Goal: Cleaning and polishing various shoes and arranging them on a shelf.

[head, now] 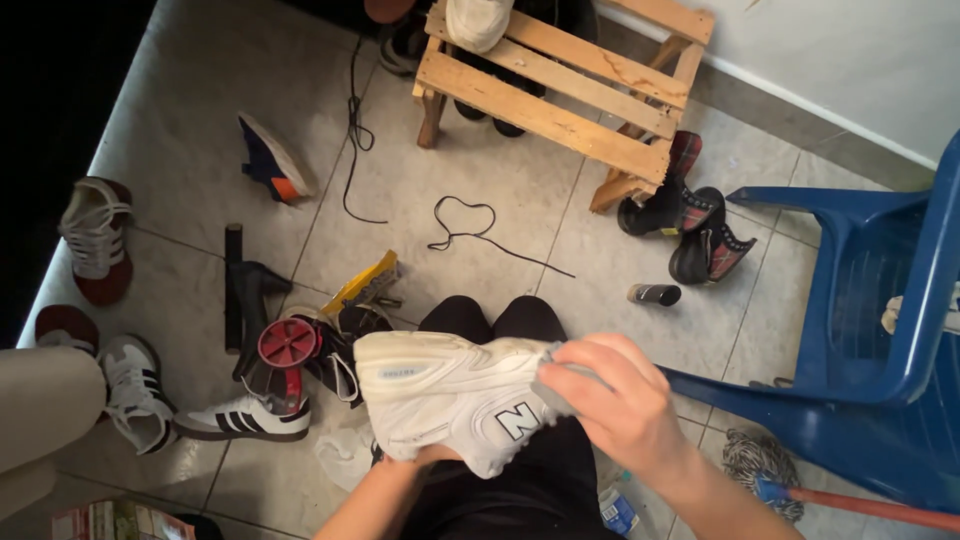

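Note:
A white chunky sneaker [440,395] lies on its side over my lap, sole towards the left. My left hand [425,458] supports it from beneath, mostly hidden by the shoe. My right hand [615,400] presses a small grey cloth [552,385] against the sneaker's heel end. My knees in black trousers [495,318] show just beyond the shoe.
A wooden pallet rack [560,85] with shoes stands ahead. Loose black laces [470,232] lie on the tiled floor. Black boots [690,225] and a blue plastic chair [870,320] are at right. Sneakers [240,420], brushes and a red-lidded tin [289,342] crowd the left. A mop [770,470] lies lower right.

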